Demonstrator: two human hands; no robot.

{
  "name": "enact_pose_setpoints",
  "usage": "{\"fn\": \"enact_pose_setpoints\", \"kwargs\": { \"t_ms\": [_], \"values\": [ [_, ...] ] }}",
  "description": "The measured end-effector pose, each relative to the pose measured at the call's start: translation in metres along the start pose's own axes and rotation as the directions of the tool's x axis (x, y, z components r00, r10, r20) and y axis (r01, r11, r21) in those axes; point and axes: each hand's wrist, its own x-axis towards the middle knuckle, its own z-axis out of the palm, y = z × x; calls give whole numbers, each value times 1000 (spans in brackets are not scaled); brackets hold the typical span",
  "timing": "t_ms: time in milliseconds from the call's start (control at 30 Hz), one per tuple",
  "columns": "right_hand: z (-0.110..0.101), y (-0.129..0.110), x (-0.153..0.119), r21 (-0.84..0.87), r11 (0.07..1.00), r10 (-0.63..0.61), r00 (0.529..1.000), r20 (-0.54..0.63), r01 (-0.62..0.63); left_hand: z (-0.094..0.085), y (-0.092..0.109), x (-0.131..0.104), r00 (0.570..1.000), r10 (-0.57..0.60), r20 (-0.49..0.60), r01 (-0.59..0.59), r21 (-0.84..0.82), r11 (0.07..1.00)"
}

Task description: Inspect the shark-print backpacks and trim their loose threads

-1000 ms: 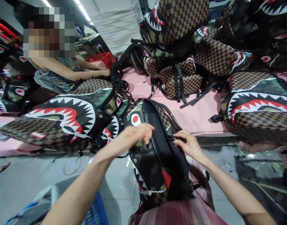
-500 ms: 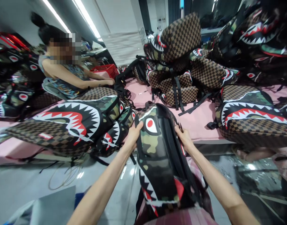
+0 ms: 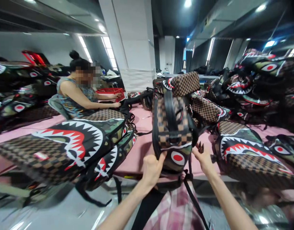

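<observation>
Where my plaid cloth (image 3: pixel 178 207) bore the backpack (image 3: pixel 161 134) half a second ago, side toward me, it now stands turned at the near edge of the pink surface (image 3: pixel 137 151), checkered top showing; I read that as shifting the whole bag rather than working its side. My left hand (image 3: pixel 151 167) clasps its lower left, thumb pressed on the front, fingers curled. My right hand (image 3: pixel 205 159) meets its right side, a small dark pointed thing (image 3: pixel 201 147) at the fingertips; how tightly those fingers close I cannot tell. The shell looks smooth and coated, boxy with rounded corners; the handle (image 3: pixel 170 111) is a flat, glossy band. Shark-mouthed bags (image 3: pixel 84 127) slump along the surface's left; checkered bags (image 3: pixel 187 83) heap toward its far edge.
</observation>
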Motion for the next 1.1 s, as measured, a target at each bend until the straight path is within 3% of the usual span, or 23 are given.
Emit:
{"fn": "enact_pose_setpoints", "kwargs": {
  "t_ms": [133, 233, 333, 400, 533, 700, 800, 900, 1033, 1100],
  "values": [
    [-11, -9, 9, -32, 999, 11, 994, -105, -14, 28, -33, 17, 999, -14, 32, 14, 7, 1000],
    [-14, -34, 21, -121, 979, -178, 973, -145, 161, 28, -32, 25, 997, 40, 62, -37, -35, 999],
    [-6, -55, 35, -232, 889, -412, 911, -30, 394, 26, -26, 26, 994, 76, 83, -68, -94, 993],
    [3, -62, 42, -339, 803, -502, 863, 57, 490, 26, -25, 26, 992, 94, 88, -84, -112, 990],
    [19, -67, 53, -540, 633, -550, 813, 189, 554, 30, -31, 26, 988, 135, 74, -126, -117, 985],
    [25, -65, 59, -484, 552, -666, 708, 234, 679, 18, -36, 32, 985, 144, 97, -131, -130, 983],
    [28, -62, 58, -477, 513, -727, 657, 201, 714, -2, -24, 49, 976, 204, -70, -212, -126, 969],
    [32, -57, 55, -474, 500, -759, 630, 165, 725, -16, 0, 76, 904, 388, -182, -395, -3, 919],
    [32, -49, 52, -461, 504, -749, 635, 187, 730, -17, 24, 105, 807, 589, -52, -584, 85, 808],
    [30, -47, 52, -454, 502, -752, 631, 192, 736, -17, 30, 113, 819, 574, 16, -574, 6, 819]
  ]
}}
